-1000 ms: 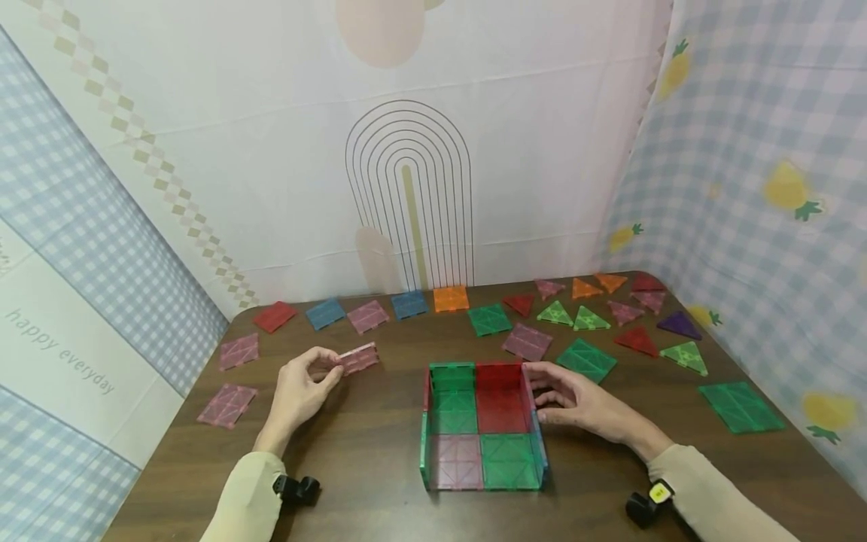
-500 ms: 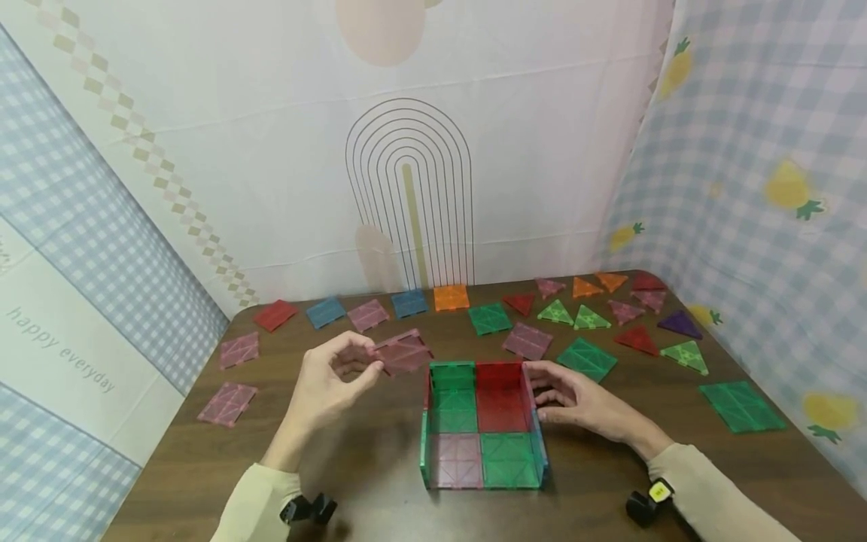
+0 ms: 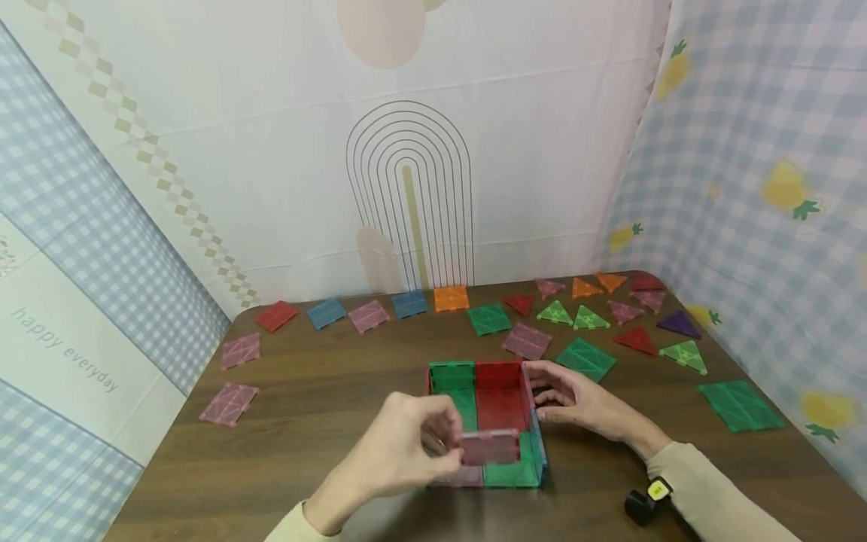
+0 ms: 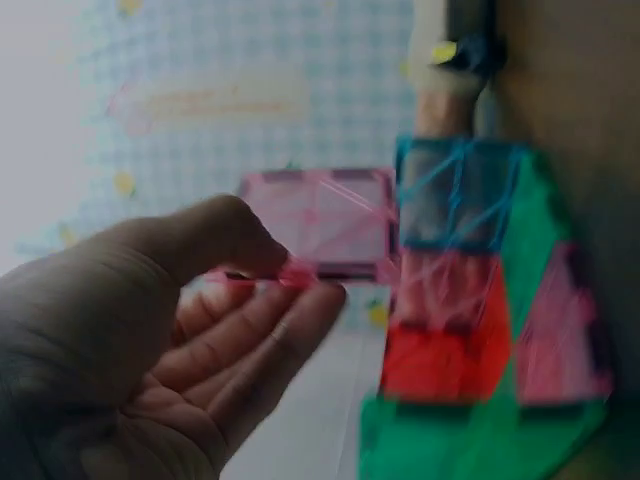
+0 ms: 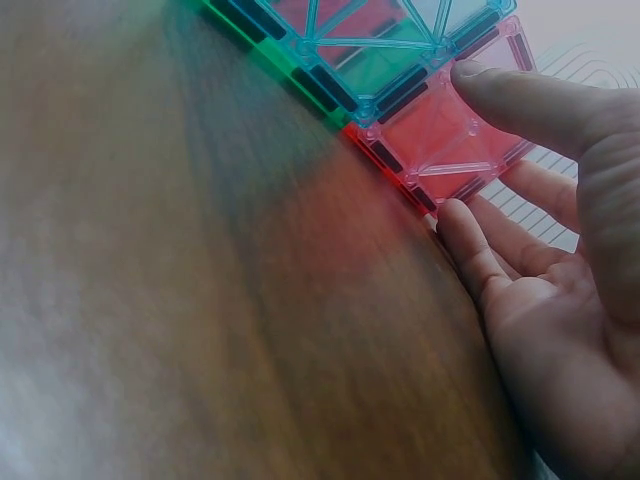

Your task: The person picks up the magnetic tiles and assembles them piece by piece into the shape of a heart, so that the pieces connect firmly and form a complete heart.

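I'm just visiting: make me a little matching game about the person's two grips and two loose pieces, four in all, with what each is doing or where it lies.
1. left grip
2. orange square
3. right grip
4. purple triangle

A. touches the box's right wall
B. lies near the table's right edge
C. pinches a pink tile
D. lies at the table's far edge

Pairs: 1-C, 2-D, 3-A, 4-B

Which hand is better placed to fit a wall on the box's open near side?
Probably the left hand: it pinches a pink tile near that side, while the right hand touches the right wall of the box.
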A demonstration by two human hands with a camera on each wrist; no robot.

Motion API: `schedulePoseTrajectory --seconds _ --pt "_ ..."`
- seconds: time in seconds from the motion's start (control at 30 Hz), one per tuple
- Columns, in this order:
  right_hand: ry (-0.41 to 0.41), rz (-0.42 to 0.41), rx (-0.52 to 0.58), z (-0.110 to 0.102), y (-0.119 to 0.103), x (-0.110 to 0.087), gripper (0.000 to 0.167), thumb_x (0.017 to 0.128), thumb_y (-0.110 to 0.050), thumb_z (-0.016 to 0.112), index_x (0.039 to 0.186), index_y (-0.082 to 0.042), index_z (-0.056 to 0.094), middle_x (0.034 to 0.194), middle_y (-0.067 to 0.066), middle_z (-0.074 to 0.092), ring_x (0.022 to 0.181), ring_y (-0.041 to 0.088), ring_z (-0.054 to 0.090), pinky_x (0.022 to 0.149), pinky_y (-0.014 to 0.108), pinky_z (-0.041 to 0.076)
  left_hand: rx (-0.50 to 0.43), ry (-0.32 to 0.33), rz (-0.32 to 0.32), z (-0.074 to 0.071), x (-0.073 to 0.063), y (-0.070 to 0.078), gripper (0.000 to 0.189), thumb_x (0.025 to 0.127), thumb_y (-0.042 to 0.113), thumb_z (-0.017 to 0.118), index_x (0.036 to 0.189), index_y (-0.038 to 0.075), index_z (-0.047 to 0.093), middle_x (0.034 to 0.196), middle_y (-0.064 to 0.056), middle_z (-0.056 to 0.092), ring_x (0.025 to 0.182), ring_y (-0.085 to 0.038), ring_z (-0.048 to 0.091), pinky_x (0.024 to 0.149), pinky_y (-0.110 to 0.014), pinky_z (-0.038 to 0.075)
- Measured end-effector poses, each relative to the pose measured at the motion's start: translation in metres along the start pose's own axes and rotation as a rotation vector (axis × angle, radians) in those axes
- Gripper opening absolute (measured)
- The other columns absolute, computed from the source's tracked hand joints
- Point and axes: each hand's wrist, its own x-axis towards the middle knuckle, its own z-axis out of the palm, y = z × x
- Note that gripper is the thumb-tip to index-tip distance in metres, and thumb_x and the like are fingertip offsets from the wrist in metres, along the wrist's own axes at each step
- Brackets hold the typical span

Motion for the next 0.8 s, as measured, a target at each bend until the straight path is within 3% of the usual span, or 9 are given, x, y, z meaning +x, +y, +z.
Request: schedulePoseTrajectory --seconds 0.2,0.4,0.6,0.8 --pt "0.000 -0.003 -0.016 0.001 -0.001 0.001 0.070 0.110 0.002 0.065 0.171 -0.001 0.032 0.164 0.035 0.040 0.135 0.023 0.063 0.109 0.030 0.057 0.107 -0.073 -0.076 0.031 -0.003 0.005 0.029 0.086 -0.008 0.084 0.088 0.015 0.067 0.076 0.015 0.070 0.072 0.014 0.065 0.066 -0.014 0.061" --pt "-0.001 -0.017 -0.011 0.002 -0.002 0.002 0.071 0.109 0.001 0.067 0.171 -0.001 0.033 0.165 0.035 0.040 0.136 0.022 0.062 0.109 0.031 0.057 0.188 -0.068 -0.152 0.054 -0.005 0.000 0.030 0.089 -0.005 0.085 0.089 0.017 0.065 0.079 0.017 0.067 0.074 0.011 0.062 0.063 -0.010 0.054" --pt "0.001 -0.023 -0.016 0.000 0.000 0.001 0.071 0.110 0.002 0.065 0.172 0.000 0.031 0.165 0.036 0.040 0.136 0.022 0.063 0.109 0.030 0.057 0.217 -0.008 -0.157 0.062 -0.004 -0.001 0.029 0.090 -0.007 0.084 0.093 0.015 0.065 0.079 0.013 0.068 0.075 0.009 0.063 0.063 -0.009 0.053" --pt "-0.003 -0.039 -0.016 -0.001 0.001 0.001 0.070 0.109 0.004 0.064 0.171 0.003 0.030 0.163 0.039 0.039 0.135 0.026 0.063 0.110 0.031 0.057 0.274 -0.023 -0.174 0.059 -0.003 0.006 0.031 0.089 0.002 0.093 0.102 0.014 0.067 0.091 0.009 0.072 0.084 0.005 0.066 0.070 -0.010 0.054"
